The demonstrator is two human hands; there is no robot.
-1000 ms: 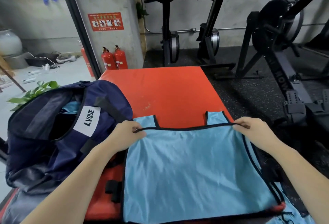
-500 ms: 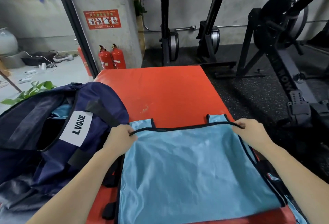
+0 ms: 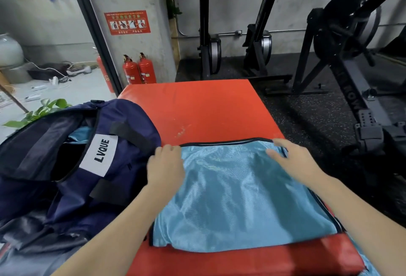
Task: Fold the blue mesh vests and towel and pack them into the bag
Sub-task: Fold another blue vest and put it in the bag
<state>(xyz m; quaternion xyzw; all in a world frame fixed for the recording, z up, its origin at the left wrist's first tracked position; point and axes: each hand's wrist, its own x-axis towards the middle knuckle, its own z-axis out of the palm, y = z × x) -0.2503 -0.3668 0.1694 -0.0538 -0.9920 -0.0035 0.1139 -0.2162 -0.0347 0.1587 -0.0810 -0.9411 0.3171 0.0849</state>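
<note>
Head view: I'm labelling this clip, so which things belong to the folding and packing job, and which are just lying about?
Job: blue mesh vest under left hand and right hand; navy bag; red mat.

Lying about: fire extinguishers, rowing machines, potted plant.
</note>
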